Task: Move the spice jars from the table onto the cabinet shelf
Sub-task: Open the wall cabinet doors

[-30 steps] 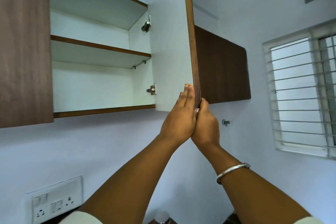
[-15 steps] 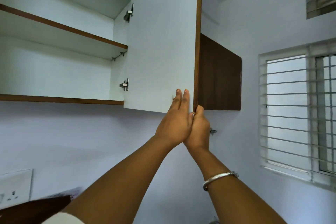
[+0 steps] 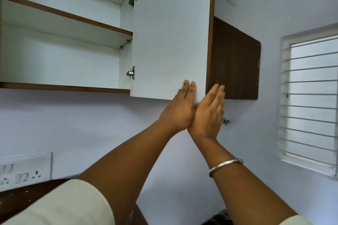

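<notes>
While the cabinet door stands swung wide, the left hand presses straight fingers flat on its white inner face near the lower free corner. The right hand, fingers also straight, lies against the door's outer edge. Neither hand grips anything. The cabinet shelf sits upper left, its long axis running left to right, brown edge facing outward.

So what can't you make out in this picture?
Head view:
- Spice jars: none visible; the table is mostly cut off by the bottom edge and arms.
- Shelf tops: seen from below.
- Right hand contact with the door: hidden by the hand itself.
</notes>
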A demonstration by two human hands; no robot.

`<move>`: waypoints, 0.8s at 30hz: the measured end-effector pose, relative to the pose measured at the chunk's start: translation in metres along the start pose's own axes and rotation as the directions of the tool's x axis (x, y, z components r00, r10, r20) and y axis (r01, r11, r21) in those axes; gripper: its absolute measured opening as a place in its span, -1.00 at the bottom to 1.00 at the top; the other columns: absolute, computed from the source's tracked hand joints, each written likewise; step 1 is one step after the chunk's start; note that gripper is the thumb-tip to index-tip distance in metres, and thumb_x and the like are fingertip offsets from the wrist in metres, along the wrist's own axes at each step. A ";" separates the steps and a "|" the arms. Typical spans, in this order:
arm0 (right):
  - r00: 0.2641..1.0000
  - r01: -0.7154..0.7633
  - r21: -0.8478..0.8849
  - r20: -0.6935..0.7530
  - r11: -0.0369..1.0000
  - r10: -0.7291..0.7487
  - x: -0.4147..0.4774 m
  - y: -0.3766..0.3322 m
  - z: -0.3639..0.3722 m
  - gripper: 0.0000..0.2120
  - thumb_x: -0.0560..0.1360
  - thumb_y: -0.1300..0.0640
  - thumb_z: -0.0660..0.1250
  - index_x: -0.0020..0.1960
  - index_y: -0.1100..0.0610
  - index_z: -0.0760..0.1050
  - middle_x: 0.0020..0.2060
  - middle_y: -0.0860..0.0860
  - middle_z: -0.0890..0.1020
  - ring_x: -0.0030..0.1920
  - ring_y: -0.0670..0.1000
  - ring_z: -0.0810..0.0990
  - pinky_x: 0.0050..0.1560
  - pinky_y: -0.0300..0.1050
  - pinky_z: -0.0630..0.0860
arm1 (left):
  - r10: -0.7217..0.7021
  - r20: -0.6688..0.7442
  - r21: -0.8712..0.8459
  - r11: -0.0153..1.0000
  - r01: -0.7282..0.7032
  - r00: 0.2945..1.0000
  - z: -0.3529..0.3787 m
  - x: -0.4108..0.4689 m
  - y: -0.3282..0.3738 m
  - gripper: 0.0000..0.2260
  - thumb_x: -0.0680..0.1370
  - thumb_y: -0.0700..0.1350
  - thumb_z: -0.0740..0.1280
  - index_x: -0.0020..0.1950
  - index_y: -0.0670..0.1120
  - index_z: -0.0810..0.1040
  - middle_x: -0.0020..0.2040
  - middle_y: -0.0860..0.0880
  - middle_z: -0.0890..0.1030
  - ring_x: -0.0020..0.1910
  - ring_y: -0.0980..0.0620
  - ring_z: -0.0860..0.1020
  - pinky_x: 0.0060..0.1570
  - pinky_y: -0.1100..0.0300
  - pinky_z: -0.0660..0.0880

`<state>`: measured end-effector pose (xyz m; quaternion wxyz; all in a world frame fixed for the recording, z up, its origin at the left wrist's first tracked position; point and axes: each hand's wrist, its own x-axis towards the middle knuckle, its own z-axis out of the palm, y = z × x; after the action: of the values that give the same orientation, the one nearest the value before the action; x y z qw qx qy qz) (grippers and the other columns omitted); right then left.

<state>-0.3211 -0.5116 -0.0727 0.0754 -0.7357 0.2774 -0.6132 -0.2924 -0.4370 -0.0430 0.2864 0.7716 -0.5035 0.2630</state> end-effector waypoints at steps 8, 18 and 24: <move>0.832 0.554 -0.253 0.197 0.793 -0.519 -0.025 -0.038 0.010 0.00 0.42 -0.06 0.33 0.45 0.25 -0.36 0.45 0.22 -0.28 0.46 0.19 -0.34 0.39 0.11 -0.39 | 0.027 0.019 0.346 0.938 -0.032 0.999 -0.028 -0.029 -0.064 -0.26 0.57 -0.03 0.17 0.51 -0.08 -0.32 0.52 -0.07 -0.32 0.51 -0.05 -0.29 0.50 0.00 -0.07; 0.781 0.548 0.043 0.331 0.835 -0.530 -0.091 -0.170 0.080 -0.04 0.47 -0.11 0.22 0.45 0.22 -0.44 0.49 0.21 -0.28 0.48 0.19 -0.34 0.37 0.09 -0.43 | -0.178 -0.060 0.480 0.858 0.184 0.982 -0.107 -0.094 -0.185 -0.14 0.47 -0.07 0.31 0.52 -0.11 -0.27 0.53 -0.08 -0.28 0.52 -0.04 -0.24 0.50 0.02 -0.02; 0.726 0.557 0.221 0.339 0.800 -0.599 -0.132 -0.272 0.120 -0.05 0.48 -0.07 0.27 0.49 0.20 -0.37 0.51 0.19 -0.25 0.49 0.18 -0.31 0.41 0.06 -0.34 | -0.302 -0.149 0.528 0.781 0.333 0.942 -0.171 -0.143 -0.276 -0.12 0.49 0.03 0.32 0.51 -0.12 -0.28 0.53 -0.11 -0.29 0.52 -0.07 -0.21 0.49 0.07 0.01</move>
<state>-0.1347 -0.2455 -0.0921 -0.0276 -0.8877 -0.0189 -0.4593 -0.1068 -0.1354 -0.0718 0.1088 0.8867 -0.2621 0.3649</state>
